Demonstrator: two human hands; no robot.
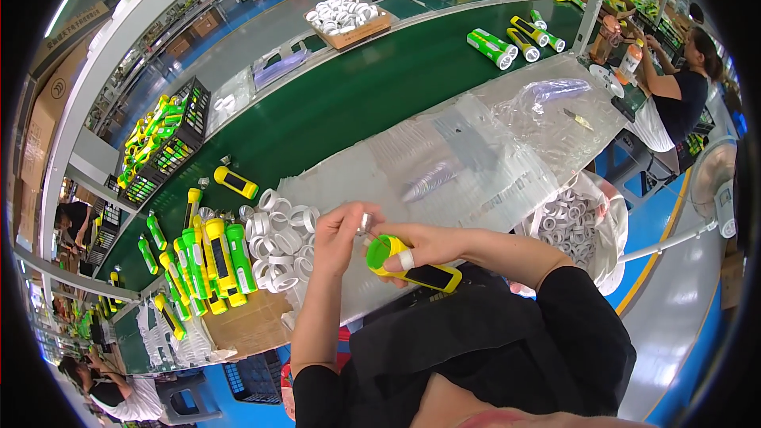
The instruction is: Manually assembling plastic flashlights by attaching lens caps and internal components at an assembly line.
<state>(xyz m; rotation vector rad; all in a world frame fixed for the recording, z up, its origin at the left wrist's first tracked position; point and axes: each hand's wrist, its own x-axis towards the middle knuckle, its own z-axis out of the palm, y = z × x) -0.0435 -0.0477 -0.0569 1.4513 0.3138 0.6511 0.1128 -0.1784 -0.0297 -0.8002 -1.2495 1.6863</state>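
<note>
Two bare hands at work over a green conveyor belt [349, 103]. Right hand [424, 244] closed around a yellow-and-green flashlight [412, 268], fingers wrapped over the body, a white band on one finger, green round head end pointing toward the left hand. Left hand [341, 230] pinched shut on a small shiny reflector piece [365, 224], held just above the flashlight's green head, touching or nearly touching it; hard to tell which.

Just left of the grip, a heap of white plastic rings [277, 242] on a clear plastic sheet [476, 150]. Further left of the rings, a cluster of standing and leaning yellow and green flashlights [210, 257] above a sheet of brown cardboard [246, 325]. Up and left of the grip, a single yellow flashlight [235, 182] lying alone on the belt. To the right of the grip, below the sheet's edge, a white bag full of more rings [571, 222]. Well beyond the grip, up the belt, a cardboard box of white rings [347, 20] and several green flashlights [507, 43] lying flat. Far right, another person [682, 87] at a neighbouring station.
</note>
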